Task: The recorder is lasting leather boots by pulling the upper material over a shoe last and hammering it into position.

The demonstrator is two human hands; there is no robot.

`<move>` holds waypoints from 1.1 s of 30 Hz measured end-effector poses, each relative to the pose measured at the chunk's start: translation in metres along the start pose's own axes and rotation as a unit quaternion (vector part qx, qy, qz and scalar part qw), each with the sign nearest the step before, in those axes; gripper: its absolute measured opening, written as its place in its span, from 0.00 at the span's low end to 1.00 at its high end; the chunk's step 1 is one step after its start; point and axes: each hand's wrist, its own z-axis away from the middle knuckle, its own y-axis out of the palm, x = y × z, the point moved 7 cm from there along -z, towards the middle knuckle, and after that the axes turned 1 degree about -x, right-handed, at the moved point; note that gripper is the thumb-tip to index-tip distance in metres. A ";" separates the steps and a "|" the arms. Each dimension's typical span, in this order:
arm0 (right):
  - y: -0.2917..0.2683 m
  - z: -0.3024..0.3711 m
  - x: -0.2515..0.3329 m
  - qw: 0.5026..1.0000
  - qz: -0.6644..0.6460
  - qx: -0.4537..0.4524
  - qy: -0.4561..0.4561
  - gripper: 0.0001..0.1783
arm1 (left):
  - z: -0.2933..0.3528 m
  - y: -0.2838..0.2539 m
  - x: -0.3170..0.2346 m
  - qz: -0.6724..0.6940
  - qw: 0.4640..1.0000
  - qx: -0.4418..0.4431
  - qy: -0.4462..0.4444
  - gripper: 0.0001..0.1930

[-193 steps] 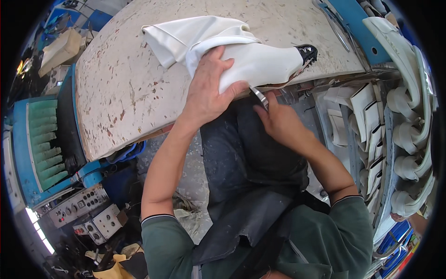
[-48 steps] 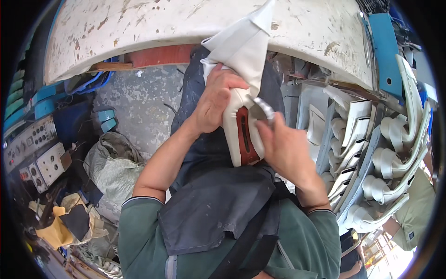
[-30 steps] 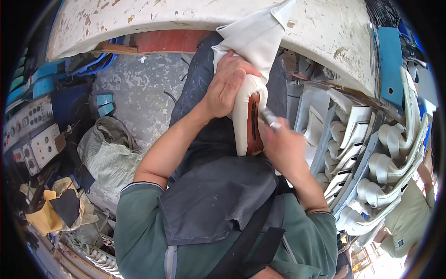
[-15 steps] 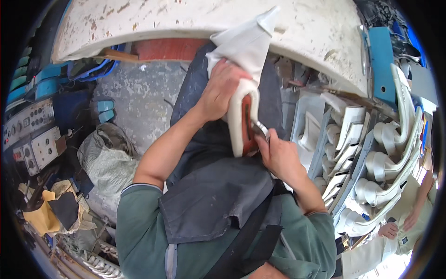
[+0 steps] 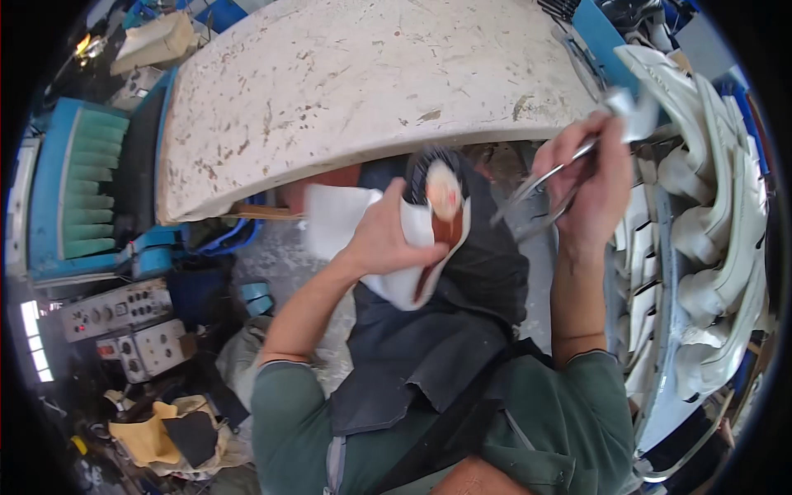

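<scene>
My left hand [image 5: 381, 239] grips a white boot [image 5: 402, 285], its thumb lying across the reddish-brown underside. The boot's underside faces up, and its loose white shaft [image 5: 337, 216] sticks out to the left. At the boot's far end shows a pale rounded piece [image 5: 444, 191] with a reddish mark, beside something dark and striped; blur keeps me from telling what it is. My right hand [image 5: 596, 177] is raised to the right, apart from the boot. It is closed round metal pincers [image 5: 540, 181], blurred by motion, their handles toward the boot and their head up and right.
A worn white table [image 5: 371, 74] curves across the far side. Racked white boots [image 5: 701, 223] stand at the right. At the left are a blue machine with green strips [image 5: 87, 181], control boxes with knobs [image 5: 124, 309] and yellow scraps [image 5: 144, 437]. A dark apron [image 5: 412, 355] covers my lap.
My right hand has drawn the pincers off the boot, up and to the right. The boot has turned in my left hand, so its shaft points left instead of away. The view has shifted.
</scene>
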 end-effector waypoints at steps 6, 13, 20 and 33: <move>0.054 0.010 0.031 0.952 -0.213 0.051 -0.212 0.24 | 0.003 -0.017 -0.061 0.237 0.962 -0.105 0.084 0.46; 0.046 0.015 0.030 0.950 -0.210 0.030 -0.227 0.23 | 0.010 -0.004 -0.067 0.244 0.962 -0.098 0.072 0.46; 0.024 0.006 0.005 0.963 -0.180 -0.091 -0.180 0.21 | 0.002 0.004 -0.072 0.086 0.962 -0.222 0.130 0.47; -0.020 0.023 -0.054 0.935 -0.114 0.104 0.321 0.19 | -0.010 0.028 -0.022 0.210 0.967 -0.120 0.086 0.48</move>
